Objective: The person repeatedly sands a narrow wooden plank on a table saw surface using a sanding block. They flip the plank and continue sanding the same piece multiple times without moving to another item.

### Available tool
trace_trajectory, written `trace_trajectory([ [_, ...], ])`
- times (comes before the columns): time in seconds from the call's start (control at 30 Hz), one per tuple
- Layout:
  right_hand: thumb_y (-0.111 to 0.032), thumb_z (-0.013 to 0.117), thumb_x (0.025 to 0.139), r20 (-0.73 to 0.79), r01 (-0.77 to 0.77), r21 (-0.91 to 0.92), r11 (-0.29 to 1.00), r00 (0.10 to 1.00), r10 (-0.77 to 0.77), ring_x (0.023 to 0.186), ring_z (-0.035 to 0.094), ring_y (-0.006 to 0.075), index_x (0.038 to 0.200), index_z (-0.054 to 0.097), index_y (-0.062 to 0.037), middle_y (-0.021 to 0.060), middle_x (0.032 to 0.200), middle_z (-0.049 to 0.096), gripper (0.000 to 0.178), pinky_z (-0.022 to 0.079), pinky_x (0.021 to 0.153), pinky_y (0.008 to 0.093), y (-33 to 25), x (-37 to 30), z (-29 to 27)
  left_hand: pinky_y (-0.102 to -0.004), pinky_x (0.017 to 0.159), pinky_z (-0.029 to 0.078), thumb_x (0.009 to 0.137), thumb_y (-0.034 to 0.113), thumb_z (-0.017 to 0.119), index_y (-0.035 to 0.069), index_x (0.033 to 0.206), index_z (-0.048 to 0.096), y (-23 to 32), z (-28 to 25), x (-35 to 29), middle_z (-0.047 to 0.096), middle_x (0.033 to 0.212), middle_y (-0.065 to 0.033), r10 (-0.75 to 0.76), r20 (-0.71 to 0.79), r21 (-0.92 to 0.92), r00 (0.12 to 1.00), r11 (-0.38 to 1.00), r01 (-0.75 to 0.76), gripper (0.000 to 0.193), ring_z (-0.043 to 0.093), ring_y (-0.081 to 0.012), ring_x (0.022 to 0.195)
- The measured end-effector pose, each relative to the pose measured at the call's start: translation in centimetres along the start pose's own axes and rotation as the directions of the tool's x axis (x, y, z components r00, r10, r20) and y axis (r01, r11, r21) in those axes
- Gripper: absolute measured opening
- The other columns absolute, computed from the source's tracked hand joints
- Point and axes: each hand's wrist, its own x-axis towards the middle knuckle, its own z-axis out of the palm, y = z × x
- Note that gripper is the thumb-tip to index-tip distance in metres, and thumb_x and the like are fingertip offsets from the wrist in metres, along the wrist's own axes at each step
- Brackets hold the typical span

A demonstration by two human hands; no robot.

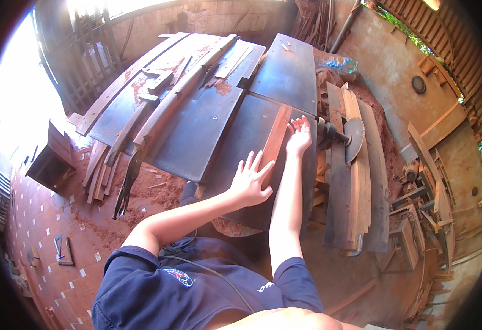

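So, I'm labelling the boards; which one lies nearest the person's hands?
The narrow reddish-brown board on the dark tabletop, by the left hand and right hand; other boards lie farther away.

No words or numbers can be read clearly. On the dark blue shirt [142,286], a round emblem [178,276] in white, blue and red is seen below and to the left of the left hand [250,184]; a small white mark [265,286] is seen well below both hands, its shape too small to be made out.

Reddish board [277,131] on dark table [250,129]
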Motion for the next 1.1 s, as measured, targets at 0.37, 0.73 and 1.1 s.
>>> trace_trajectory([
  [0.37, -0.023, 0.048, 0.097, -0.016, -0.023, 0.085, 0.996, 1.000, 0.024, 0.103, 0.059, 0.0226, 0.131, 0.054, -0.0050, 0.0078, 0.113, 0.058, 0.039, 0.051, 0.087, 0.0400, -0.5, -0.2, 0.2, -0.0594, 0.120, 0.016, 0.083, 0.036, 0.061, 0.017, 0.155, 0.034, 0.1, 1.0, 5.0, 0.016, 0.161, -0.0289, -0.046, 0.018, -0.004, 0.999, 0.999, 0.046, 0.079, 0.012, -0.0459, 0.150],
  [0.73, -0.029, 0.047, 0.095, -0.087, -0.056, 0.238, 0.970, 0.993, 0.078, 0.105, 0.058, 0.0273, 0.131, 0.053, -0.0033, 0.0119, 0.114, 0.057, 0.044, 0.051, 0.089, 0.0433, -0.8, -0.2, 0.0, -0.0561, 0.120, 0.019, 0.082, 0.036, 0.061, 0.014, 0.153, 0.035, -0.8, 2.4, 10.5, 0.017, 0.159, -0.0327, -0.033, -0.017, -0.011, 0.999, 0.999, 0.033, 0.078, 0.013, -0.0490, 0.149],
  [1.1, -0.032, 0.042, 0.098, -0.091, -0.054, 0.301, 0.952, 0.992, 0.085, 0.105, 0.058, 0.0291, 0.131, 0.053, -0.0024, 0.0141, 0.118, 0.055, 0.046, 0.052, 0.087, 0.0453, -1.1, -0.1, -0.3, -0.0563, 0.119, 0.019, 0.082, 0.039, 0.061, 0.015, 0.153, 0.036, -1.5, 3.2, 14.1, 0.018, 0.160, -0.0303, -0.038, -0.035, -0.002, 0.999, 0.999, 0.038, 0.079, 0.014, -0.0473, 0.150],
])
